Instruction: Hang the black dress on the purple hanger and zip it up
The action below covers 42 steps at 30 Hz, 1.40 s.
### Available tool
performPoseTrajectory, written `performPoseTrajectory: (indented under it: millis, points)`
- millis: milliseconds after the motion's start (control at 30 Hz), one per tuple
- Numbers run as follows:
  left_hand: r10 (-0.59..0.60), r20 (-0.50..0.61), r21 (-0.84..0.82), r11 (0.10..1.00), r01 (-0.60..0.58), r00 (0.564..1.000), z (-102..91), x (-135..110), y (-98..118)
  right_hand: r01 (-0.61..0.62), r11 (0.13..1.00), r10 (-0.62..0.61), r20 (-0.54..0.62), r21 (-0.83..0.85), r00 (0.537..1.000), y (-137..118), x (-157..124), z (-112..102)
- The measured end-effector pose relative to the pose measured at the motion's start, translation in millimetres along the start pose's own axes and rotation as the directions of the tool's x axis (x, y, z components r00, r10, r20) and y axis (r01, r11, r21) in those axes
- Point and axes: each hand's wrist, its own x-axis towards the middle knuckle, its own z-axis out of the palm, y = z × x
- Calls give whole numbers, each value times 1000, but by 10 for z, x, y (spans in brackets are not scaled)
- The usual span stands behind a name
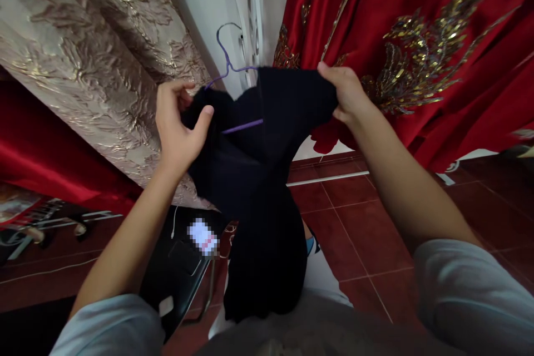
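A black garment hangs in front of me, with a purple wire hanger partly inside it. My left hand is closed on the garment's left shoulder, thumb over the cloth. My right hand pinches the garment's right upper edge and holds it stretched out. The hanger's hook sticks up between my hands, and its lower bar shows across the black cloth. The rest of the garment droops down toward my lap.
A red dress with gold embroidery hangs at the right. A beige brocade fabric hangs at the left, over red cloth. A black chair stands below on the red tiled floor.
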Motion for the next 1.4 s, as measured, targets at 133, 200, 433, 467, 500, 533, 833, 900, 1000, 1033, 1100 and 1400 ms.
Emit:
performPoseTrajectory:
  millis: [133, 200, 433, 467, 500, 533, 833, 900, 1000, 1033, 1100, 1400]
  points:
    - [169, 158, 96, 978, -185, 973, 149, -278, 134, 54, 988, -33, -143, 143, 989, -82, 183, 26]
    - [132, 366, 107, 977, -182, 921, 262, -407, 171, 58, 984, -27, -181, 168, 983, -71, 94, -6]
    - [-55, 396, 156, 988, -8, 917, 512, -750, 168, -13, 999, 21, -243, 34, 970, 147, -372, -262]
    - [-38, 374, 84, 996, 7, 927, 524, -802, 205, 7, 999, -22, -296, -51, 955, 151, -408, -281]
    - [-15, 352, 5, 1000, 14, 936, 534, -853, 264, 50, 982, -113, -352, -183, 929, 145, -451, -282]
    - [6, 321, -68, 998, 17, 947, 546, -900, 343, 101, 933, -242, -393, -345, 887, 132, -509, -260]
    - [-97, 119, -431, 892, 139, 988, 756, -1139, 1148, -143, 944, 119, -97, -299, 988, 670, -1581, 905]
    - [-203, 137, -447, 861, 244, 970, 803, -1226, 1167, -261, 953, 258, -39, -153, 965, 902, -1684, 1133]
    - [-391, 93, -521, 764, 380, 916, 868, -1394, 1119, -309, 950, 310, 34, -30, 950, 1113, -1791, 1300]
    - [-435, 69, -559, 729, 396, 898, 887, -1446, 1096, -313, 950, 313, 40, -20, 949, 1146, -1837, 1314]
    - [-494, 46, -631, 660, 408, 868, 915, -1526, 1050, -322, 947, 322, -2, 15, 947, 1169, -1943, 1302]
    - [-384, 532, -627, 421, 656, 755, 841, -1613, 860, -306, 949, 302, 59, 73, 952, 1029, -2120, 1195]
